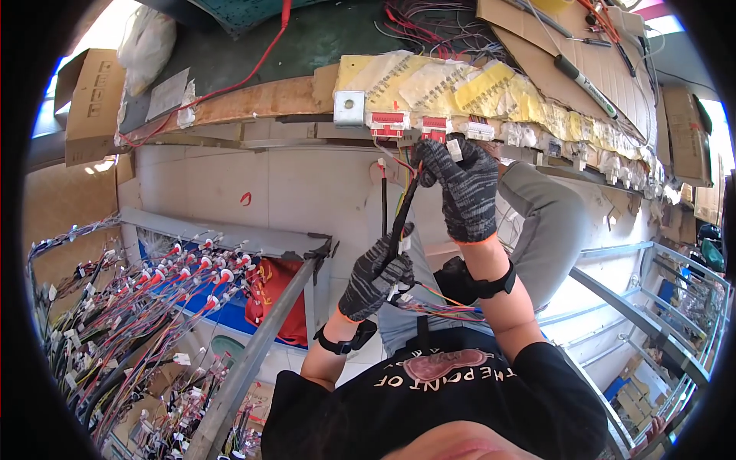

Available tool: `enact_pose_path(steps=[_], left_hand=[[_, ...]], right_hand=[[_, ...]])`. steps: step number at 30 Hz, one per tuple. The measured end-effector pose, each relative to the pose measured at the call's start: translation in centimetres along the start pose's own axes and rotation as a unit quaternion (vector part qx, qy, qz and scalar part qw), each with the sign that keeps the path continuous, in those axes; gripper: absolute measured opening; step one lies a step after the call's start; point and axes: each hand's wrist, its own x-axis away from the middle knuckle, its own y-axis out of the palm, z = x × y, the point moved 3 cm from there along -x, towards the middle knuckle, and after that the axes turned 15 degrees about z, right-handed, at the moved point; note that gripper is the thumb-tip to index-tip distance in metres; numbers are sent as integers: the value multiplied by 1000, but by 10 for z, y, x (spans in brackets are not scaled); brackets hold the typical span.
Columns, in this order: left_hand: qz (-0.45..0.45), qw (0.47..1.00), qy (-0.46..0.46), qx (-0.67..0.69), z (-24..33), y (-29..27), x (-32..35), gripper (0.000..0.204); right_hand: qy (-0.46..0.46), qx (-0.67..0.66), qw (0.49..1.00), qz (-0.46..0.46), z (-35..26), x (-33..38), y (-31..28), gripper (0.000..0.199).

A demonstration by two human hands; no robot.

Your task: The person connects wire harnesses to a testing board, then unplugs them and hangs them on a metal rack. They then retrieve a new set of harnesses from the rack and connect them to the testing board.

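My left hand [374,277], in a dark grey knit glove, is wrapped round the lower part of a black-sleeved wire harness [402,218]. Loose coloured wires [441,305] trail from below that hand across my lap. My right hand [462,184], gloved alike, is closed at the harness's upper end, just under the bench edge. A small white connector [455,150] shows against its fingers. Right above sit a red-and-white connector block [435,127] and a second red block [389,123], fixed along the edge. Another black-sleeved cable [384,201] hangs left of the harness. The right fingertips are partly hidden.
The bench [299,57] spans the top, with yellow taped labels [429,80], a marker [585,86] and cardboard [529,38]. At left, a metal-framed rack [253,333] holds many wire harnesses [115,330]. Metal rails [636,307] stand at right. A cardboard box [93,107] sits far left.
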Motion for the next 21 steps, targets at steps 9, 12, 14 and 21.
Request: enact_pose_path(steps=[9,12,14,21], left_hand=[[56,997,46,5,10,3,-5,52],[74,997,13,15,16,4,-8,41],[59,998,-6,33,17,4,-9,36],[13,999,-32,-35,20,1,-11,21]], right_hand=[[24,-139,986,-92,7,9,-19,20],[35,-149,983,-104,8,14,-25,23],[17,-127,987,-99,7,8,-33,21],[-49,38,997,-42,-15,-8,-45,21]])
